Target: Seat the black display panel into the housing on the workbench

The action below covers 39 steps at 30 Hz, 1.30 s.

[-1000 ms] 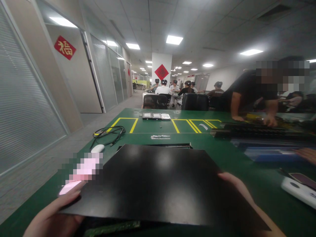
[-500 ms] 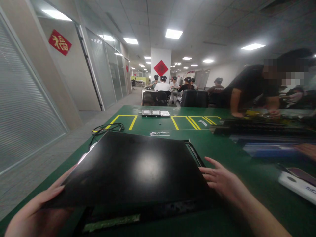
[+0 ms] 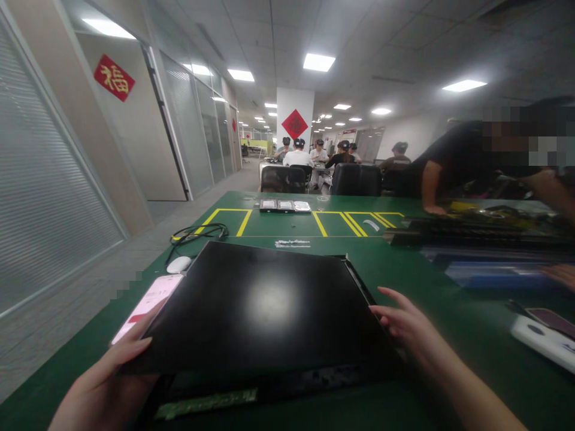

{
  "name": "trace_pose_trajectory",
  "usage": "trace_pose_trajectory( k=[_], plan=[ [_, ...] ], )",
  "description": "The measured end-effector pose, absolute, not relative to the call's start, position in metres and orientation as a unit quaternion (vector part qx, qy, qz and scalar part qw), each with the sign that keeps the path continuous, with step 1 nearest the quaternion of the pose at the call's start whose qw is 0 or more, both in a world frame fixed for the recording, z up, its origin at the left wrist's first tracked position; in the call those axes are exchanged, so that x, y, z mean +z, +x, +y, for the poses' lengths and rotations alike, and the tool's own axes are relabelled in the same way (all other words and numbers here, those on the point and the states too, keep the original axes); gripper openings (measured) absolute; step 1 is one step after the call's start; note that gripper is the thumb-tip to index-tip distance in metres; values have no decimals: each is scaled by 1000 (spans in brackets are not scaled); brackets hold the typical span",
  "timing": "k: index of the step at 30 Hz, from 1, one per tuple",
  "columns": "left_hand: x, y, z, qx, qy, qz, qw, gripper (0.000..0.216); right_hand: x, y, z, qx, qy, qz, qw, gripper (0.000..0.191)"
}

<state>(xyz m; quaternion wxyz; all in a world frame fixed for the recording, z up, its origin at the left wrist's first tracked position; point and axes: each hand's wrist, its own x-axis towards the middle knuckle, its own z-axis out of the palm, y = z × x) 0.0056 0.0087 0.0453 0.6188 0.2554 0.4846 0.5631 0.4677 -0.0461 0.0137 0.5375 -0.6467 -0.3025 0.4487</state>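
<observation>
Lowering now: panel has dropped nearly flat onto the chassis, left hand still pinching its corner, right hand open alongside.

Left hand gripped black panel at near-left corner; right hand rested fingers on its right edge. Pink phone lay left, green worktop beneath.

Pink phone, white mouse, black cable
</observation>
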Motion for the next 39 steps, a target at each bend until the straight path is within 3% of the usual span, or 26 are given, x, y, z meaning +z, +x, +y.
trace_pose_trajectory(
  k=[7,28,39],
  plan=[
    [37,7,7,541,218,465,666,105,17,464,-48,408,-679,-321,519,68],
    [34,15,8,509,246,492,662,99,9,468,-46,367,-704,-363,488,55],
    [39,15,8,486,253,517,658,91,-1,472,-46,421,-666,-380,484,50]
  ],
)
